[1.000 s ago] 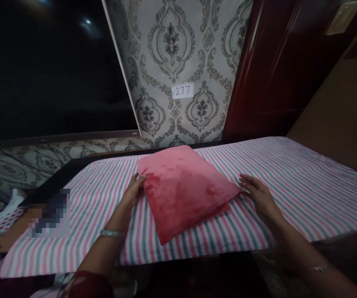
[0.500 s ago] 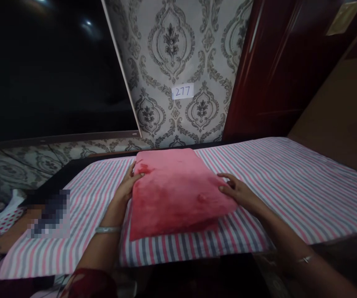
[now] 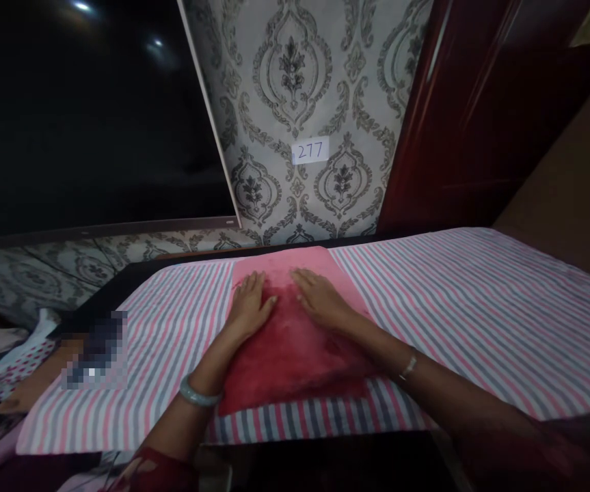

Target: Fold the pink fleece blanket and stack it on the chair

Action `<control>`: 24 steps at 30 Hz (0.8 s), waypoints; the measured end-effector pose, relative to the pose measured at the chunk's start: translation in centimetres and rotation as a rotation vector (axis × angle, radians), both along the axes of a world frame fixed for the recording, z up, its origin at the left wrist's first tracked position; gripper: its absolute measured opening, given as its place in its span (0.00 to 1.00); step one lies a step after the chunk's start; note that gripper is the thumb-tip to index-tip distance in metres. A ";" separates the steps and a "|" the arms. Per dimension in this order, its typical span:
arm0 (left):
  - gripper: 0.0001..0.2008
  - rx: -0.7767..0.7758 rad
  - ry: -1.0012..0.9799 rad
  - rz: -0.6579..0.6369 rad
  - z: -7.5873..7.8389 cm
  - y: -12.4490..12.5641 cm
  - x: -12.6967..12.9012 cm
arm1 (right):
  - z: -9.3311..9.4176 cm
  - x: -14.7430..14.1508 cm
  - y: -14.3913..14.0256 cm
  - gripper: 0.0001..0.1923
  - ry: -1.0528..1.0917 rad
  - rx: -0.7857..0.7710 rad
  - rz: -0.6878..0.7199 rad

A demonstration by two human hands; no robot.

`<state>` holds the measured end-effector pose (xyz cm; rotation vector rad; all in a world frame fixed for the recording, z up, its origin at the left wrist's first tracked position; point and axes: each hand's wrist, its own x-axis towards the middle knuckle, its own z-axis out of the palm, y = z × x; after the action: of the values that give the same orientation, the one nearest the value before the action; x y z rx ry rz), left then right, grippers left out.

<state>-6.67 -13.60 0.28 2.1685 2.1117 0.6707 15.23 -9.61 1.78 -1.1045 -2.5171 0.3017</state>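
Observation:
A pink-red plush cloth (image 3: 284, 369), folded into a rectangle, lies flat on a striped sheet (image 3: 453, 301). My left hand (image 3: 250, 304) rests on the cloth's upper left part, palm down with the fingers stretched out. On its upper right part, my right hand (image 3: 321, 297) also lies flat, fingers extended. Neither hand grips anything. Darker red patches show where the pile is brushed the other way. The cloth's lower edge sits a little above the sheet's front edge.
A large dark screen (image 3: 84, 137) stands behind on the left. A paper marked 277 (image 3: 310, 150) is on the patterned wall. A dark red door (image 3: 448, 123) and a brown panel (image 3: 571, 178) are at right. Fabric items (image 3: 22, 355) lie at far left.
Both hands have moved from the cloth's side edges inward onto its top and flattened. The cloth's surface now looks darker red across the middle. The view has shifted slightly.

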 end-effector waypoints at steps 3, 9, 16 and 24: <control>0.31 -0.077 0.218 0.082 -1.4 -0.3 1.8 | -1.0 -3.0 0.5 0.31 -0.136 -0.016 0.034; 0.30 -0.055 0.392 0.076 -3.2 -0.8 1.7 | -4.4 -1.2 1.9 0.33 -0.149 -0.025 -0.104; 0.30 -0.058 0.382 0.080 -3.2 -0.6 1.9 | -5.5 2.7 3.6 0.34 -0.149 -0.111 -0.270; 0.31 -0.068 0.307 0.074 -3.2 -0.5 1.9 | -7.8 6.5 5.3 0.32 -0.131 -0.137 -0.401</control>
<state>-4.76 -14.05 -2.88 2.2911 2.3279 0.2765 21.69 -4.29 -6.03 -1.6966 -2.3363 0.3000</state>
